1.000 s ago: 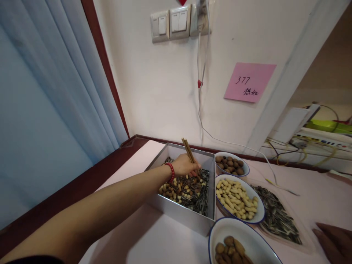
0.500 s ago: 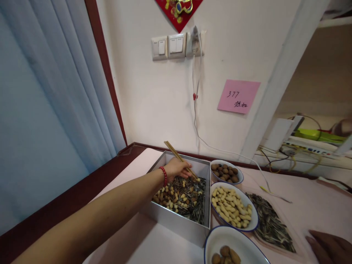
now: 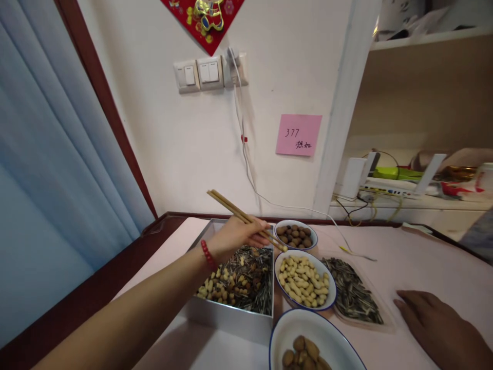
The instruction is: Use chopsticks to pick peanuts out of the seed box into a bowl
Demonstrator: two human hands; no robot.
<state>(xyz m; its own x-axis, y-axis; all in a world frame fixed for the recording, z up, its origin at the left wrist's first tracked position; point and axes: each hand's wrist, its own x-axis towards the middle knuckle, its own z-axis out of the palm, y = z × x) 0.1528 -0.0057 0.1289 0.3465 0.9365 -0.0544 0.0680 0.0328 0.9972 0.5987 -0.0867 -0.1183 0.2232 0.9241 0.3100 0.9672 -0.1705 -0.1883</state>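
My left hand (image 3: pixel 241 237), with a red bead bracelet at the wrist, is closed around a pair of wooden chopsticks (image 3: pixel 231 206). Their tips pinch a peanut (image 3: pixel 284 248) just over the far-left rim of the peanut bowl (image 3: pixel 334 293). Under my left forearm stands a grey box (image 3: pixel 231 312) with a mix of peanuts, striped sunflower seeds and brown nuts. Flat on the pink tabletop at the right lies my right hand (image 3: pixel 442 324), holding nothing, its fingers stretched out beside a clear tray of sunflower seeds (image 3: pixel 352 293).
Behind the peanuts, a blue-rimmed bowl (image 3: pixel 315 240) holds round brown nuts. Nearest me, another bowl (image 3: pixel 275 334) contains oblong brown nuts. A white cable (image 3: pixel 304 206) runs from the wall socket onto the table. A router (image 3: pixel 385 187) sits on the shelf at right.
My left hand has carried the peanut in the chopsticks rightward, from inside the box to the peanut bowl's rim. The view has turned right, and more of my right hand shows.
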